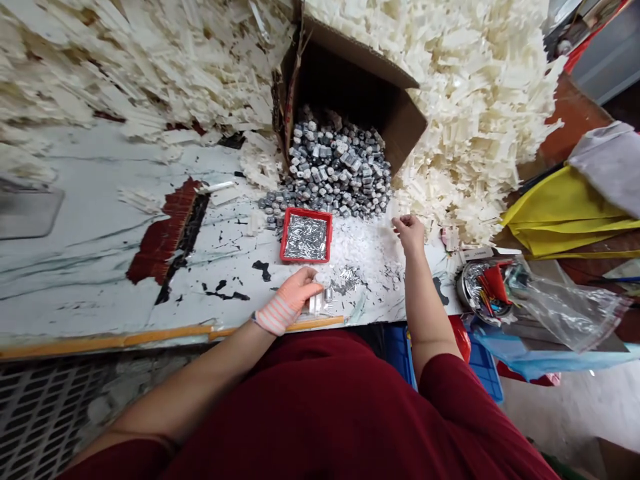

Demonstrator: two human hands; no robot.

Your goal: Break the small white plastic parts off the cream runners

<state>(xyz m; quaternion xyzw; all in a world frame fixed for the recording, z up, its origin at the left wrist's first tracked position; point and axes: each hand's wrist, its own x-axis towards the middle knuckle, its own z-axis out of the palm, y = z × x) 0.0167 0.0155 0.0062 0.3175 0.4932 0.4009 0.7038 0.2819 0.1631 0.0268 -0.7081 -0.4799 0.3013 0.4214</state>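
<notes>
My left hand (296, 293), in an orange glove, is closed round a few small white plastic pieces (320, 301) near the table's front edge. My right hand (410, 230) is bare, its fingers pinched together over scattered white pieces (360, 250); what it pinches is too small to name. Between the hands lie loose silver pins (347, 277). A red tray (306, 235) full of silver pins sits just beyond my left hand. Behind it, grey metal cylinders (335, 170) spill out of a tipped cardboard box (350, 80).
Big heaps of white plastic parts (480, 100) cover the back of the worn white table (90, 267). At the right are a metal bowl with coloured bits (483, 290), a clear plastic bag (570, 310), yellow cloth (560, 207) and blue crates (480, 363) below.
</notes>
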